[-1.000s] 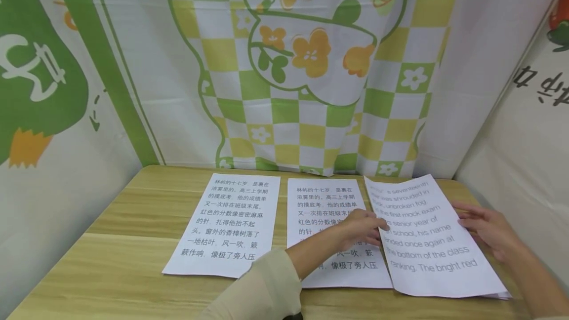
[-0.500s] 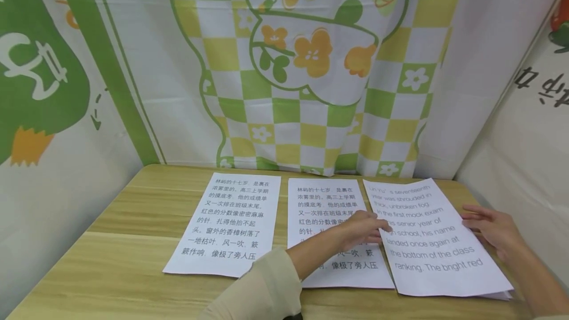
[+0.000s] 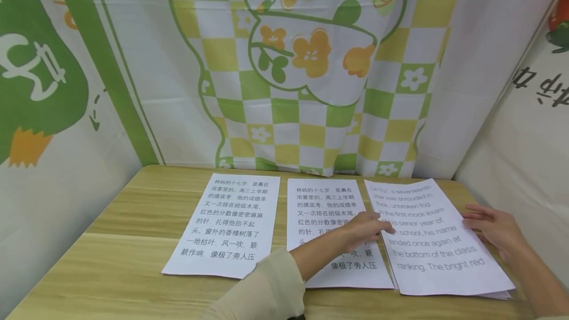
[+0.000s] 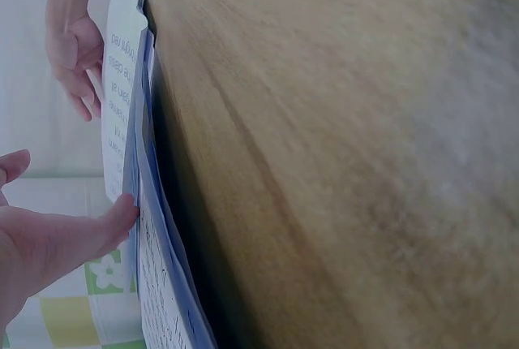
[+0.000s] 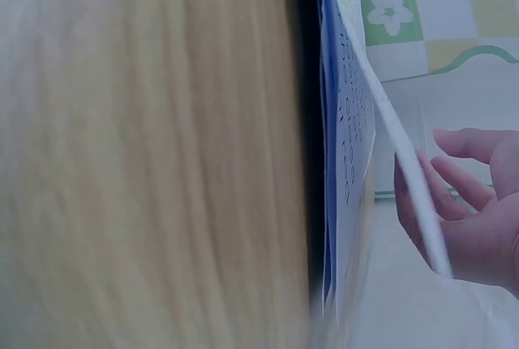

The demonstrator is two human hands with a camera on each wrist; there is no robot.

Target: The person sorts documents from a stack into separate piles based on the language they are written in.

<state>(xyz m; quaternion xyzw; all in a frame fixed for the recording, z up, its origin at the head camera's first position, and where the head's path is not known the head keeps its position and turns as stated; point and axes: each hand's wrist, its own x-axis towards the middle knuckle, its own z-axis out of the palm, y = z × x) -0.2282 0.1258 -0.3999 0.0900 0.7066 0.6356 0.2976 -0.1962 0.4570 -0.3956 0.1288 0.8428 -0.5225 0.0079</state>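
Note:
A stack of sheets with English text [image 3: 433, 260] lies at the right of the table, its lower right corner showing sheets beneath. My left hand [image 3: 366, 228] touches its left edge with relaxed fingers, over a middle stack with Chinese text [image 3: 329, 275]. At the right edge, my right hand [image 3: 491, 226] rests with fingers loosely extended. In the left wrist view, the left thumb [image 4: 122, 215] meets the paper edge. The right wrist view shows the right hand [image 5: 474, 211] beside a white paper edge, fingers partly bent.
A third stack with Chinese text [image 3: 226, 231] lies on the left of the wooden table [image 3: 106, 265]. Behind the table hangs a green, yellow and white patterned curtain [image 3: 293, 132]. Pale printed cloth covers both sides.
The English sheet has settled flatter, its lower edge shifting slightly right. My right hand has moved a little to the right, and the left hand has stayed nearly in place.

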